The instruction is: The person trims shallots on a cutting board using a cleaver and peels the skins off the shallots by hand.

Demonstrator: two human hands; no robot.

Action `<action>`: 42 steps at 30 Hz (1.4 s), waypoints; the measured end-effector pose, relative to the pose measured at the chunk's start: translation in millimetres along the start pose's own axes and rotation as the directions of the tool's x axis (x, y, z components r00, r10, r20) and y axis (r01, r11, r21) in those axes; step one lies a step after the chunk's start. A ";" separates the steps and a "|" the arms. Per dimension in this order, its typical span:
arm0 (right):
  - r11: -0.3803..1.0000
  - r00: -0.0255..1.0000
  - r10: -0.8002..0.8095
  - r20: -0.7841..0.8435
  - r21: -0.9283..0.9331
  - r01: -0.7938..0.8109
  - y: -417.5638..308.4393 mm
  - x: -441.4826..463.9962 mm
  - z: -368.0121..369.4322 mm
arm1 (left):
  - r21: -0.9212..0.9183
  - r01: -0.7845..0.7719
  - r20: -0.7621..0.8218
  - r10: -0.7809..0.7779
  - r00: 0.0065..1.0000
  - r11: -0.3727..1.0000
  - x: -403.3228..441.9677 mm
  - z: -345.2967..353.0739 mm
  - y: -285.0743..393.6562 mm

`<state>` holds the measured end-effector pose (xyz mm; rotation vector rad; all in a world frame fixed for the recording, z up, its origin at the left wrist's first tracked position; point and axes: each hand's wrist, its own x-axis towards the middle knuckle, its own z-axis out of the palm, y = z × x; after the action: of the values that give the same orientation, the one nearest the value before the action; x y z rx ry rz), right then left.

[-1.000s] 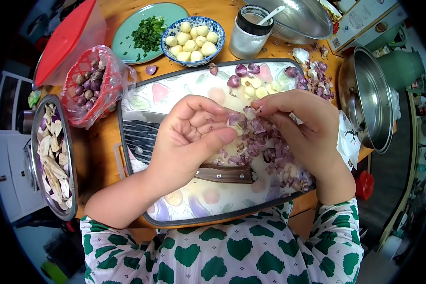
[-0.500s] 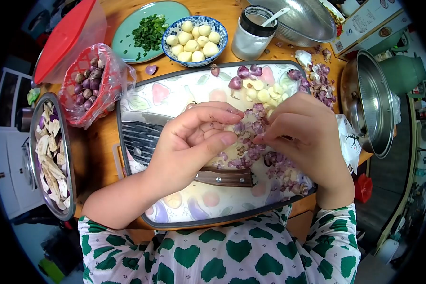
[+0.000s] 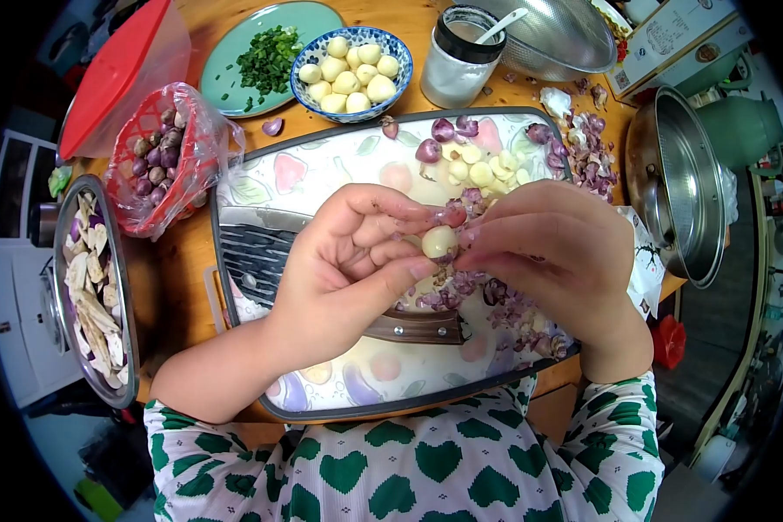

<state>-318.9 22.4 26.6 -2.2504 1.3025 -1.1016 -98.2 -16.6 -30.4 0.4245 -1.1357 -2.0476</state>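
Note:
A partly peeled garlic clove (image 3: 438, 243), pale on top with purple skin at its base, sits between my two hands above the cutting board (image 3: 322, 383). My left hand (image 3: 357, 257) pinches it between thumb and fingers. From the other side, my right hand (image 3: 548, 252) has its fingertips closed at the purple garlic skin. Beneath both hands lies a cleaver (image 3: 413, 328) with a wooden handle; its blade is partly hidden by my left hand. Loose purple skins (image 3: 526, 326) are scattered on the board's right half. Sliced garlic (image 3: 487, 171) and several unpeeled purple cloves (image 3: 429, 151) lie farther back.
Peeled garlic fills a blue-patterned bowl (image 3: 403, 85), beside a green plate (image 3: 220, 52) of chopped scallions. A red basket (image 3: 129, 148) in a plastic bag holds unpeeled garlic. Sliced eggplant is in a metal bowl (image 3: 133, 348). A jar (image 3: 448, 83), strainer (image 3: 574, 39) and steel pan (image 3: 713, 252) stand right.
The pale peeled top of the garlic clove now shows between my hands; it was hidden before. My fingers have shifted around it, and the view has moved slightly.

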 end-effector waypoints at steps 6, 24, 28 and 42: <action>1.000 1.000 -0.007 -0.019 0.025 0.008 -1.8 -2.8 4.0 | -0.016 -0.042 -0.007 0.042 0.999 0.999 -0.3 2.0 0.5; 1.000 0.981 -0.021 0.194 -0.003 0.022 1.1 -3.0 1.7 | -0.042 0.003 -0.122 -0.008 0.993 0.999 2.6 -4.7 2.3; 0.993 0.972 -0.021 0.234 -0.105 0.047 1.7 -1.5 -1.4 | 0.015 0.030 -0.053 -0.029 0.998 0.999 0.8 -7.7 5.9; 0.999 0.999 -0.043 0.007 0.028 0.043 1.8 -4.2 6.6 | 0.059 0.044 -0.025 -0.042 0.999 0.997 0.6 -2.4 4.3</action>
<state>-316.2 24.3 19.3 -2.2695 1.2337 -1.1185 -95.3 -19.8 -28.0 0.5055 -1.1844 -2.0443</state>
